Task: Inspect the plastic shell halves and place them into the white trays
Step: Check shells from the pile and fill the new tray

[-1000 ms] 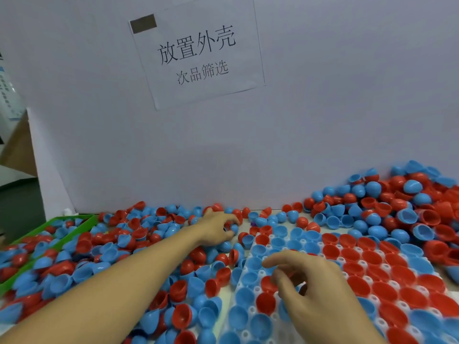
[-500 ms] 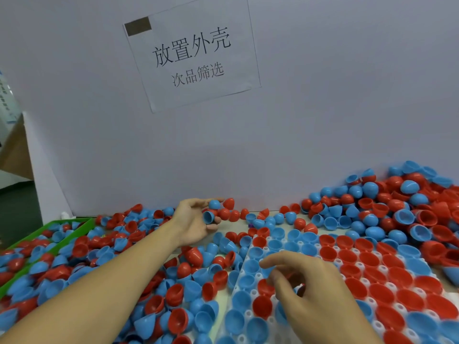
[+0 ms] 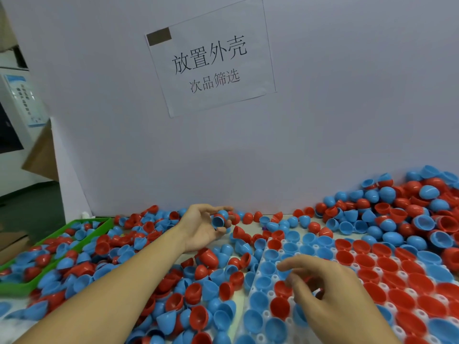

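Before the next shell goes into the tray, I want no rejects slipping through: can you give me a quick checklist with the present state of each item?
1. Left hand has a piece to inspect: ok, it pinches a blue plastic shell half at its fingertips, palm up.
2. Shell's hollow faces the camera for inspection: ok.
3. Shell free of defects: cannot tell, too small and blurred.
4. Right hand is free to take the shell: cannot tell; its fingers are curled over the white plastic tray, with a bit of red between them.
5. An open socket remains in the tray: cannot tell; the visible sockets hold red or blue halves, and the hand hides others.
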